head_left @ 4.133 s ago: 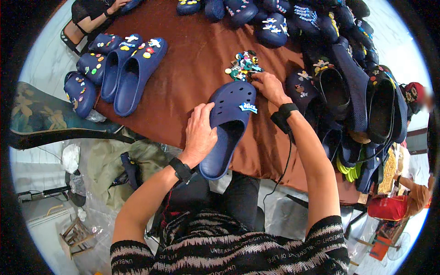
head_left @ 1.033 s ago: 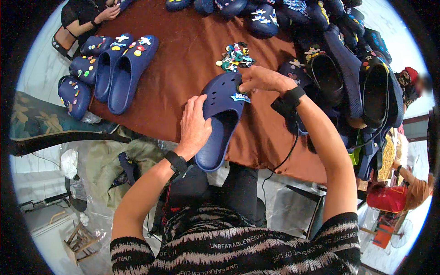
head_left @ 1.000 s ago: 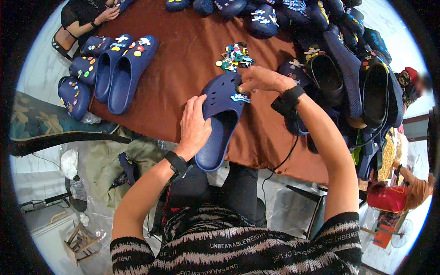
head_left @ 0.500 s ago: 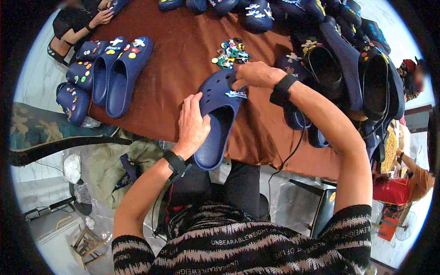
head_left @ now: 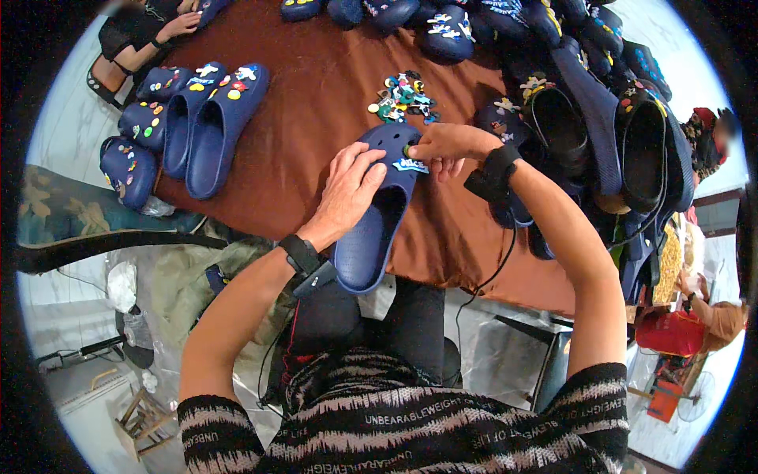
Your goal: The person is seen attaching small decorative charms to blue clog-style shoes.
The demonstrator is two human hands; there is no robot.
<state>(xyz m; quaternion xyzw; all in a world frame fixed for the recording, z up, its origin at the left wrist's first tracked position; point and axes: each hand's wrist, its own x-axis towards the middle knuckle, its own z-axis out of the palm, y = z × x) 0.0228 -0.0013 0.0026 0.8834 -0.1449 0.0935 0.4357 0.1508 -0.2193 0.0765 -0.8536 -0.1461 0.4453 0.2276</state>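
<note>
A navy blue clog lies on the brown table, toe pointing away from me. My left hand grips its left side. My right hand pinches a small charm against the toe, its fingertips on the holes. A light blue charm sits on the clog's upper. A pile of small colourful charms lies just beyond the toe.
Three decorated navy clogs lie at the left of the table. Many more dark clogs are heaped along the back and right. Another person's hand rests at the far left corner. Another person sits at the lower right.
My right hand has gone from the charm pile to the clog's toe and presses there. The left hand keeps its hold on the clog.
</note>
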